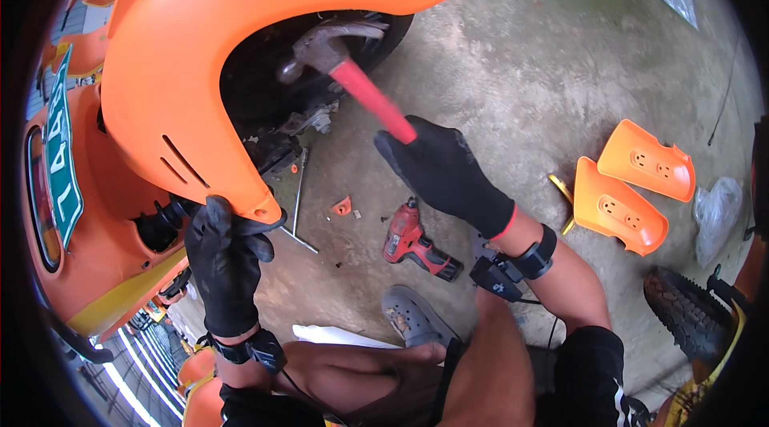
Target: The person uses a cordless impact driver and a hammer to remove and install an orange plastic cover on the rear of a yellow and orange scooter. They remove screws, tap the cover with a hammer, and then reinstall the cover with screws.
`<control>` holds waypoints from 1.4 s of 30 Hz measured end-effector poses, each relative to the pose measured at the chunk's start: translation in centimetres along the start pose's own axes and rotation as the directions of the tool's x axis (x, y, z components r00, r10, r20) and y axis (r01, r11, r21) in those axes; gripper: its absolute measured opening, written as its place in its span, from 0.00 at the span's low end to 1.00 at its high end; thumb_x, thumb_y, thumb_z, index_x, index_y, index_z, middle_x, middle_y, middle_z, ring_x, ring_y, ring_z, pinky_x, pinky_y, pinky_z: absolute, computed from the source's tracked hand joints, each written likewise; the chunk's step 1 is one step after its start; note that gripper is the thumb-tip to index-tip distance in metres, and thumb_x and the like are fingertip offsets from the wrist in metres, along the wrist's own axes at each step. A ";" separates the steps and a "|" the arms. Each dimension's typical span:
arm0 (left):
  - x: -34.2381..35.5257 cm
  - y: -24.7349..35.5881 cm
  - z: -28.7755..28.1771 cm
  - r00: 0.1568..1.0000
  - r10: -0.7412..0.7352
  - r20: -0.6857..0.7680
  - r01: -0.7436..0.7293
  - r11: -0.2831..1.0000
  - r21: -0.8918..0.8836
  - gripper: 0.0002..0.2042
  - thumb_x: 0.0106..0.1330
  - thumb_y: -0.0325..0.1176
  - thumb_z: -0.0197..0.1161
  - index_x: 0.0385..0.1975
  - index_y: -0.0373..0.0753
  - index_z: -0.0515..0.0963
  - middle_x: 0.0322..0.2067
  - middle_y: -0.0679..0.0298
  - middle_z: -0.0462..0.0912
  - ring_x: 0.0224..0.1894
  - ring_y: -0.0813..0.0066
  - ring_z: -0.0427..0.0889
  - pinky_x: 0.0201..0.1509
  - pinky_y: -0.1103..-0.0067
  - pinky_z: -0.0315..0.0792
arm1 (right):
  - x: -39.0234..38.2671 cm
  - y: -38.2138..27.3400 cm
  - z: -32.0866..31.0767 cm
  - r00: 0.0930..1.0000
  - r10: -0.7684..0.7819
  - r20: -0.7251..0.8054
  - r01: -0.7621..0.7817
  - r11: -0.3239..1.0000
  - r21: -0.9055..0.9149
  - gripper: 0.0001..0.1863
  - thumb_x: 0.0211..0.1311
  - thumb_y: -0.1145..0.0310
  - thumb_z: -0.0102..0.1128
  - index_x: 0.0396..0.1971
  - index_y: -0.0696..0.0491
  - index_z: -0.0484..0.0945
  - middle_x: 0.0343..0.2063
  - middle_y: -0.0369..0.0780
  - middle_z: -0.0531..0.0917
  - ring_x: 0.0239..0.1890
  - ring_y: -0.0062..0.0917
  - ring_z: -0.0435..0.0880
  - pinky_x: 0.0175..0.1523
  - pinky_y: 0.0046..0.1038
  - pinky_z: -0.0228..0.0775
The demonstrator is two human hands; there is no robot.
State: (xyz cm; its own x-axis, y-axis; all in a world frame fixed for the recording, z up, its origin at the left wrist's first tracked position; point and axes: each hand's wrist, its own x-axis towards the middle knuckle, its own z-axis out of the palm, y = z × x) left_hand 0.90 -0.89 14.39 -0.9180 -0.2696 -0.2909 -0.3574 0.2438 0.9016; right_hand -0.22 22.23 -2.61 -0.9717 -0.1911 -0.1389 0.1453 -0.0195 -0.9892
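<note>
My right hand [448,175], in a black glove, is closed round the red handle of a claw hammer [370,98]. The hammer is raised, its slightly blurred metal head in front of the dark wheel [260,66]. A large orange fender [180,50] arches over that wheel. At the fender's lower tip, beside a small hole, my gloved left hand [227,263] grips the edge, some fingers hidden behind it. On the floor below the hammer lies a red and black cordless driver [406,241]. A metal T-shaped wrench [298,203] rests near the fender tip.
Two orange plastic panels [633,215] lie on the concrete floor at right, next to crumpled clear plastic [717,215]. A small orange piece [343,206] sits near the driver. Orange vehicle bodywork [120,187] with a green plate [60,147] stands at left; a knobbly tyre [685,315] is lower right.
</note>
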 end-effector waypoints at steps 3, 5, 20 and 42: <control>-0.1 0.0 -0.1 1.000 -0.009 -0.001 0.009 1.000 0.008 0.20 0.74 0.46 0.59 0.45 0.30 0.77 0.30 0.55 0.86 0.17 0.74 0.80 0.18 0.84 0.72 | 0.4 0.1 1.0 0.994 0.101 -0.042 -0.099 0.994 0.048 0.14 0.70 0.59 0.59 0.31 0.55 0.78 0.18 0.49 0.76 0.20 0.44 0.77 0.27 0.40 0.67; -0.1 -0.1 -0.2 1.000 0.006 -0.016 -0.006 1.000 0.014 0.20 0.73 0.46 0.59 0.45 0.30 0.77 0.30 0.55 0.85 0.16 0.74 0.80 0.18 0.84 0.72 | 0.6 0.0 1.1 0.995 0.079 -0.064 -0.071 0.990 0.122 0.16 0.69 0.58 0.60 0.29 0.55 0.77 0.17 0.51 0.75 0.20 0.46 0.78 0.26 0.41 0.66; -0.3 0.7 -2.7 0.979 0.003 0.205 0.008 0.999 -0.049 0.18 0.77 0.41 0.54 0.54 0.31 0.72 0.45 0.56 0.84 0.42 0.74 0.84 0.44 0.82 0.79 | 3.0 -1.8 -2.9 0.978 -0.206 0.015 0.202 0.940 -0.274 0.20 0.70 0.52 0.56 0.25 0.53 0.82 0.18 0.48 0.80 0.23 0.46 0.79 0.28 0.41 0.71; -0.2 1.5 -1.4 0.991 -0.046 0.127 0.051 0.998 -0.037 0.19 0.76 0.43 0.55 0.49 0.30 0.74 0.34 0.54 0.84 0.24 0.72 0.78 0.27 0.83 0.70 | 4.0 -1.5 -5.7 0.998 -0.055 0.032 0.064 0.884 -0.464 0.25 0.68 0.45 0.58 0.26 0.54 0.82 0.18 0.49 0.78 0.22 0.45 0.79 0.28 0.40 0.69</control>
State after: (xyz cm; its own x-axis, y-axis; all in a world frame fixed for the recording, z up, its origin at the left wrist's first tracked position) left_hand 0.82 -1.79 16.29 -0.9151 -0.1601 -0.3701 -0.3969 0.1956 0.8968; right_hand -5.40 27.09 -1.94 -0.9717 -0.2215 -0.0822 -0.0204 0.4255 -0.9047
